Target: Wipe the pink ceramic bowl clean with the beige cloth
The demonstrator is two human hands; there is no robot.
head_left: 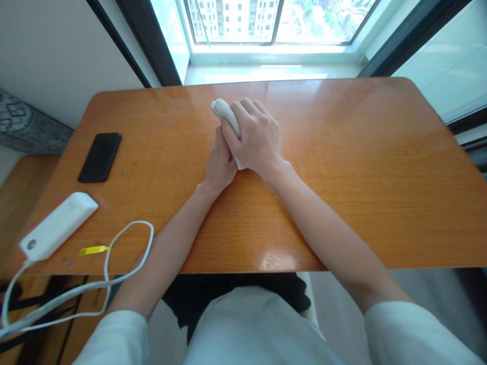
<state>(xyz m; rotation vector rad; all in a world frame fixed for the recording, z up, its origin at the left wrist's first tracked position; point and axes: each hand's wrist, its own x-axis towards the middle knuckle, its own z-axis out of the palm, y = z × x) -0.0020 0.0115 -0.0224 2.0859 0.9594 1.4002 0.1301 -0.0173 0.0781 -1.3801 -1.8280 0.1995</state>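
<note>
A white, rolled-up soft bundle that looks like cloth (229, 114) is held in both my hands over the far middle of the wooden table (365, 192). My right hand (256, 133) lies over it from the right, thumb along its side and fingers curled round. From the left, my left hand (221, 158) is closed against its lower part, with the thumb under my right hand. One rounded end of the bundle sticks out at the upper left, and a white edge shows below between the wrists. The rest is hidden by my fingers.
At the left lie a black phone (100, 157) and a white power bank (59, 225). A white cable (129, 274) with a yellow tag (93, 250) loops beside my left forearm and over the front edge. A window (274, 23) stands beyond the table's back edge.
</note>
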